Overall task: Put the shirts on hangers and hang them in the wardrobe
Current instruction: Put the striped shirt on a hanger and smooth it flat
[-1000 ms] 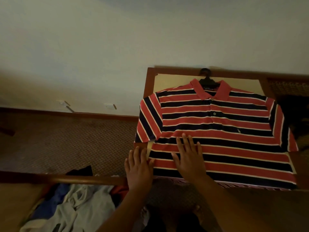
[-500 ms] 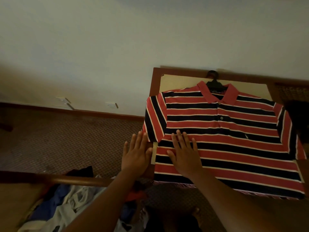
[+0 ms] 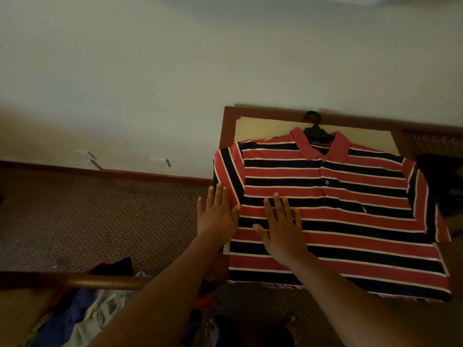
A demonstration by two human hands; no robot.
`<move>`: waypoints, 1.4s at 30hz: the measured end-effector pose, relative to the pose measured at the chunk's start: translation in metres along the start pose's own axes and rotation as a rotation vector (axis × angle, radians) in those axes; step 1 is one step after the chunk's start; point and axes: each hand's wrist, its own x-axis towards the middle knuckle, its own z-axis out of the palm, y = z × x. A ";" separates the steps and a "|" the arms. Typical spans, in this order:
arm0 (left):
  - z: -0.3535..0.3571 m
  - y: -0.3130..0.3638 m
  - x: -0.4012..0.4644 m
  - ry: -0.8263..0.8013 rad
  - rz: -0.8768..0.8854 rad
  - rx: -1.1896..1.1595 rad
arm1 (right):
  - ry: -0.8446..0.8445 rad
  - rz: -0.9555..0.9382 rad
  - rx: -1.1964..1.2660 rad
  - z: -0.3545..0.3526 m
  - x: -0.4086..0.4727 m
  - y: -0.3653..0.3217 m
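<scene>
Both hands slid up the striped shirt (image 3: 333,216), left hand (image 3: 218,214) and right hand (image 3: 281,229) flat, grip on nothing.

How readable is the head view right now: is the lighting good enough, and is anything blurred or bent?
Head view: dim overall, forearms and the clothes pile in deep shadow; the striped polo shirt and both hands, left and right, read sharply enough; wide-angle bend curves the skirting board; no glare.

red, navy and white striped polo shirt (image 3: 338,221), black hanger (image 3: 316,130), brown patterned carpet (image 3: 100,216)
</scene>
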 end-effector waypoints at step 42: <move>0.003 0.203 0.161 0.157 -0.166 -0.020 | 0.099 -0.148 0.060 -0.116 0.230 0.212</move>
